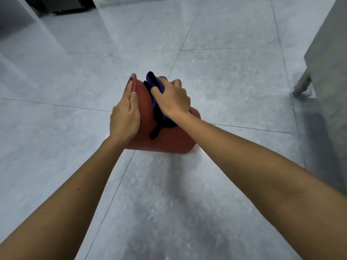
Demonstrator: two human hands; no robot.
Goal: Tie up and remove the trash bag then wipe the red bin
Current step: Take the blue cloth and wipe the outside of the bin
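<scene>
The red bin [169,141] lies tipped on its side above the grey floor, its rim pointing away from me at the upper left and its base toward me. My left hand [125,117] lies flat along the bin's left wall, fingers straight and reaching to the rim. A dark blue cloth [156,85] is bunched on the bin's upper side. My right hand [171,99] grips this cloth and presses it against the bin wall. No trash bag is in view.
Large grey floor tiles [225,184] spread all around. A grey cabinet or furniture piece with a metal leg [302,83] stands at the right edge. A pale wall corner and a dark opening [62,6] sit at the upper left.
</scene>
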